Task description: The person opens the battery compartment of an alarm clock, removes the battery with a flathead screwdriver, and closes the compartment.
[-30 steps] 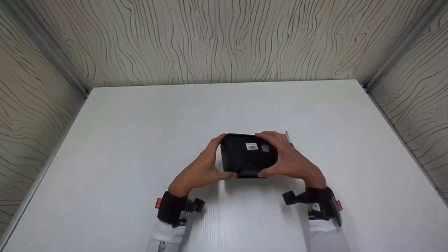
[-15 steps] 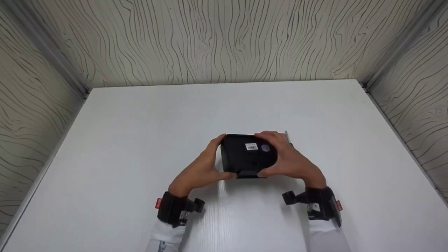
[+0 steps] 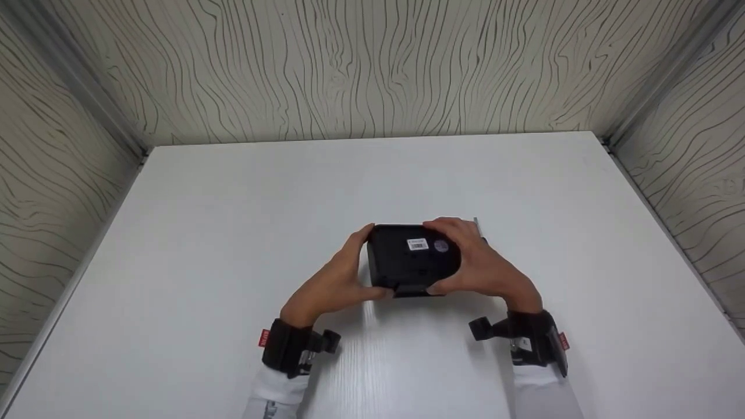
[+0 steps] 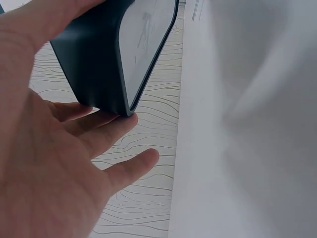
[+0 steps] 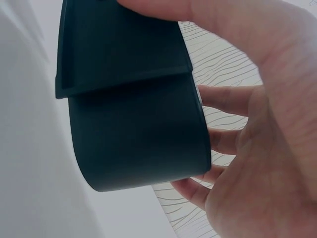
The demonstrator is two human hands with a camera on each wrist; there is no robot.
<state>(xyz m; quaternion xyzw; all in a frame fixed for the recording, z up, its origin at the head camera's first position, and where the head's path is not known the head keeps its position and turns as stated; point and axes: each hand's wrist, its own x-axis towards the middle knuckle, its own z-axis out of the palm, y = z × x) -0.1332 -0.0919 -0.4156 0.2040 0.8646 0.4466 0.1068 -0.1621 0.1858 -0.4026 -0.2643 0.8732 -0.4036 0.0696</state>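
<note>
Both hands hold a black plastic case, one end square and the other rounded, over the white table. In the head view the case [image 3: 401,256] shows a flat face with a white barcode label [image 3: 417,244] and a round sticker. My left hand [image 3: 334,279] grips the square end, thumb on the near edge and fingers at the far edge. The rounded end is in my right hand [image 3: 480,262], its thumb by a ledge along the near side. A pale, shiny black-rimmed panel [image 4: 143,44] on the opposite face appears in the left wrist view. The right wrist view shows the curved end wall [image 5: 141,139].
Beyond the right hand a thin grey rod [image 3: 478,226] with a dark end is partly hidden. The white table [image 3: 233,203] reaches back to a wood-grain-patterned wall [image 3: 349,70]. Grey rails [image 3: 87,87] run up the corners.
The case has shifted very slightly in the hands, its far edge dropping a little toward me. Both hands keep the same grip and place.
</note>
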